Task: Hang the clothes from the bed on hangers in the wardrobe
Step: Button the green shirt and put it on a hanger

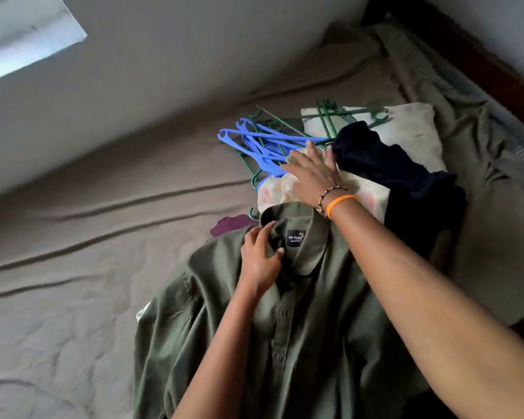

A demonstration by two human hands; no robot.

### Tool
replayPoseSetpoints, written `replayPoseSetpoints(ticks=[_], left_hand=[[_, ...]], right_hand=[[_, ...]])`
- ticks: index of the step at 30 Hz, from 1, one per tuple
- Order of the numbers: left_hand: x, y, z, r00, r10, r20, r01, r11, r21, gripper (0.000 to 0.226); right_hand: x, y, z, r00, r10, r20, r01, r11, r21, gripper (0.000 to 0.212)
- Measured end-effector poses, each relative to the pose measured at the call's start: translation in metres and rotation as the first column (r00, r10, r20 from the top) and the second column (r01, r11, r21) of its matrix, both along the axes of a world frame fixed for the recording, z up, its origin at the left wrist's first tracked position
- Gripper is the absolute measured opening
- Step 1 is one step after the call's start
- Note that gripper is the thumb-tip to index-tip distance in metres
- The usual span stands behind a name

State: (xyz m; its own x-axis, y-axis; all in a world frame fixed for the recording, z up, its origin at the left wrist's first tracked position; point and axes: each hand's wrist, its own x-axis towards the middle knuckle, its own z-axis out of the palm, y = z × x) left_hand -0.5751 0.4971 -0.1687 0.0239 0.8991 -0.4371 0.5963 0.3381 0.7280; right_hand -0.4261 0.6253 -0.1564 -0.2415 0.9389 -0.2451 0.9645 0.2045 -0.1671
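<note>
The green shirt [285, 313] lies flat on the bed [73, 267], collar toward the hangers [260, 143]. The left hand [260, 258] pinches the collar. The right hand [312, 173], fingers straight and holding nothing, reaches over a pale cloth [366, 192] toward the hangers. Step in hand: fetching a hanger. The next move calls for freeing one hanger from the tangled pile, then sliding it into the collar opening.

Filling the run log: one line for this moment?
left hand: grips green shirt collar | right hand: reaching flat toward blue hangers | shirt on bed
</note>
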Motion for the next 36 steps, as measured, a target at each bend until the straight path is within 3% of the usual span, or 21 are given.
replayPoseSetpoints(ticks=[2, 4, 7, 10, 12, 14, 16, 19, 21, 23, 27, 30, 36], left_hand=[[0.007, 0.007, -0.007, 0.994, -0.073, -0.087, 0.072, 0.997, -0.009, 0.060], [0.015, 0.011, -0.013, 0.988, -0.056, -0.142, 0.052, 0.998, -0.035, 0.055], [0.025, 0.015, -0.018, 0.985, 0.086, -0.149, -0.085, 0.996, 0.011, 0.040], [0.027, 0.017, -0.026, 0.976, 0.161, -0.147, -0.152, 0.986, 0.074, 0.037], [0.025, 0.018, -0.031, 0.976, 0.166, -0.145, -0.154, 0.984, 0.090, 0.038], [0.022, 0.019, -0.034, 0.979, 0.145, -0.143, -0.134, 0.987, 0.086, 0.036], [0.022, 0.019, -0.036, 0.982, 0.120, -0.144, -0.112, 0.992, 0.061, 0.036], [0.023, 0.018, -0.034, 0.982, 0.124, -0.142, -0.116, 0.991, 0.062, 0.040], [0.023, 0.015, -0.032, 0.982, 0.148, -0.118, -0.139, 0.987, 0.086, 0.044], [0.022, 0.013, -0.030, 0.975, 0.209, -0.081, -0.203, 0.976, 0.073, 0.048], [0.016, 0.012, -0.026, 0.940, 0.339, 0.024, -0.337, 0.938, -0.080, 0.046], [0.012, 0.015, -0.023, 0.943, 0.330, 0.040, -0.314, 0.923, -0.223, 0.060], [0.010, 0.016, -0.020, 0.958, 0.284, 0.037, -0.272, 0.944, -0.188, 0.048]], right_hand=[[0.022, 0.018, -0.014, 0.976, 0.045, 0.213, -0.035, 0.998, -0.054, 0.044], [0.044, 0.016, -0.024, 0.945, -0.054, 0.324, 0.080, 0.995, -0.067, 0.044], [0.059, -0.011, -0.030, 0.932, -0.197, 0.305, 0.162, 0.977, 0.136, 0.039], [0.066, -0.038, -0.032, 0.905, -0.360, 0.227, 0.267, 0.895, 0.357, 0.034], [0.076, -0.043, -0.030, 0.861, -0.480, 0.165, 0.424, 0.859, 0.287, 0.033], [0.080, -0.035, -0.028, 0.794, -0.564, 0.228, 0.532, 0.825, 0.188, 0.030], [0.076, -0.019, -0.029, 0.805, -0.526, 0.272, 0.480, 0.849, 0.222, 0.031], [0.057, 0.011, -0.034, 0.952, -0.281, 0.123, 0.245, 0.938, 0.247, 0.039], [0.054, 0.028, -0.040, 0.981, -0.190, 0.045, 0.187, 0.981, 0.047, 0.040], [0.055, 0.041, -0.047, 0.968, -0.252, 0.009, 0.252, 0.964, -0.081, 0.037], [0.055, 0.048, -0.043, 0.902, -0.407, -0.144, 0.390, 0.911, -0.136, 0.018], [0.057, 0.042, -0.024, 0.793, -0.474, -0.382, 0.505, 0.863, -0.022, 0.023], [0.092, 0.060, 0.019, 0.560, -0.389, -0.731, 0.723, 0.660, 0.203, 0.038]])
